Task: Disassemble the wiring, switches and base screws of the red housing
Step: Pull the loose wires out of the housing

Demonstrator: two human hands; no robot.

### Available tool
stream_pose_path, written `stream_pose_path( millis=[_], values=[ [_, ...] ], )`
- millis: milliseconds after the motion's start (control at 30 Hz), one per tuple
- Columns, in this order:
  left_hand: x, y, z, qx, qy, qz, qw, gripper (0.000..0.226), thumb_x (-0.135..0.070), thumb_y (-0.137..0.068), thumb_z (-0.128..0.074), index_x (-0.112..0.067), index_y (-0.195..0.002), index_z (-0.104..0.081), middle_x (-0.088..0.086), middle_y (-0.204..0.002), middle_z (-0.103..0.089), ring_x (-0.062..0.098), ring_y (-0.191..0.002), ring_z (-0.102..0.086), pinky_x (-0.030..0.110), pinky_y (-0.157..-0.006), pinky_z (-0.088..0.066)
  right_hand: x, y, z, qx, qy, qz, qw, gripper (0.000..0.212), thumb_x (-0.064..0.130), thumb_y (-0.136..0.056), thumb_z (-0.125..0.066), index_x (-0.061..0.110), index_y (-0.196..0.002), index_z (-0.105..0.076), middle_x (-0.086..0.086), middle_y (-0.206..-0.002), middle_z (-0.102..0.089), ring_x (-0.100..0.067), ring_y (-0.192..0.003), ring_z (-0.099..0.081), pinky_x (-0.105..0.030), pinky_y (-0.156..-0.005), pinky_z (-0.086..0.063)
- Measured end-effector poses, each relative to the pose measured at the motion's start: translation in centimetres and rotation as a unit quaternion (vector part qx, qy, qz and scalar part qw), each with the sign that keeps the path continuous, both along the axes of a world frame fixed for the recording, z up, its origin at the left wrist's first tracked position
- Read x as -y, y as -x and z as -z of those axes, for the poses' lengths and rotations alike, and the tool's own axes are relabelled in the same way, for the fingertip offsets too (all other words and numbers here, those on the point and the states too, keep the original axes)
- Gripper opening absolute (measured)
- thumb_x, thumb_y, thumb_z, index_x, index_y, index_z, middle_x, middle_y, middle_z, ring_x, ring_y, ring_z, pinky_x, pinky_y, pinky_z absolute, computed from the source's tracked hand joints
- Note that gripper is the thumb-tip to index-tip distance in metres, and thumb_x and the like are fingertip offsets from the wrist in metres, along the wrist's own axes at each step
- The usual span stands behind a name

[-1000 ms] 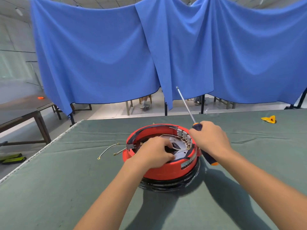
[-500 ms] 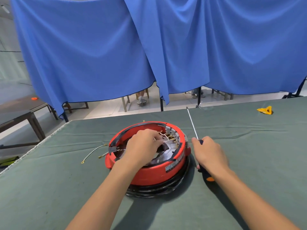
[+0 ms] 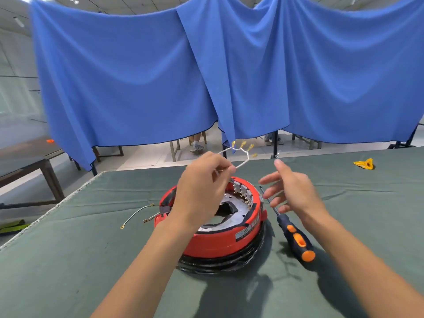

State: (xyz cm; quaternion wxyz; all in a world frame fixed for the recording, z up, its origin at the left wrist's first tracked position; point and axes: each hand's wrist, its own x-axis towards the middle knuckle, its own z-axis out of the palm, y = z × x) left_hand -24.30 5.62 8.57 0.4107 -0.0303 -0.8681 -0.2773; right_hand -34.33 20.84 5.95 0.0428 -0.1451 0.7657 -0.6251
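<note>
Green counter [image 3: 68,260]: left hand [image 3: 202,191] pinches white wire harness [image 3: 241,154] above red housing [image 3: 224,242]; right hand [image 3: 291,191] fingers released, screwdriver [image 3: 291,232] lying right.

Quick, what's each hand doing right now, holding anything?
Left hand: pinching the white wire bundle, lifted above the red housing.
Right hand: open, empty; the screwdriver lies on the table.

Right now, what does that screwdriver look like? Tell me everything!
The screwdriver lies flat on the green table cover, just right of the red housing. Its chunky handle is dark blue with orange patches and an orange end; the thin silvery shaft points away toward the curtain. Neither hand touches it; the right hand hovers above its shaft.
</note>
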Motion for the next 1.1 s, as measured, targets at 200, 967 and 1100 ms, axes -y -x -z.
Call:
stream_pose_path(
  millis=[200,967,1100],
  values=[
    [-1.8,0.7,2.4,0.076,0.09,0.06,0.991,0.009,-0.02,-0.089,-0.063,-0.017,-0.093,-0.071,-0.009,-0.092,-0.058,0.008,-0.071,-0.051,0.035,-0.07,-0.047,0.8,-1.7,-0.4,0.009,0.096,-0.015,0.995,0.033,0.024,-0.099,-0.051,-0.001,-0.079,-0.06,-0.002,-0.039,-0.055,-0.013,-0.027,-0.045,-0.016,-0.03,-0.033],
    [4.2,-3.2,4.3,0.341,0.122,-0.008,0.932,0.038,-0.038,-0.077,-0.057,-0.012,-0.053,-0.043,0.006,-0.056,-0.035,0.016,-0.054,-0.028,0.032,-0.052,-0.026,6.3,5.0,3.2,0.21,0.122,0.039,0.969,0.038,0.038,-0.102,-0.04,0.004,-0.117,-0.045,-0.016,-0.074,-0.058,-0.021,-0.055,-0.059,-0.019,-0.031,-0.045],
    [4.2,-3.2,3.5,0.365,0.13,-0.018,0.922,0.028,-0.038,-0.073,-0.055,-0.017,-0.057,-0.05,-0.001,-0.056,-0.046,0.019,-0.061,-0.044,0.028,-0.053,-0.033,5.9,4.1,2.6,0.206,-0.091,-0.008,0.974,0.047,0.047,-0.1,-0.038,0.001,-0.108,-0.047,-0.016,-0.064,-0.062,-0.018,-0.04,-0.052,-0.015,-0.032,-0.037]
  ],
)
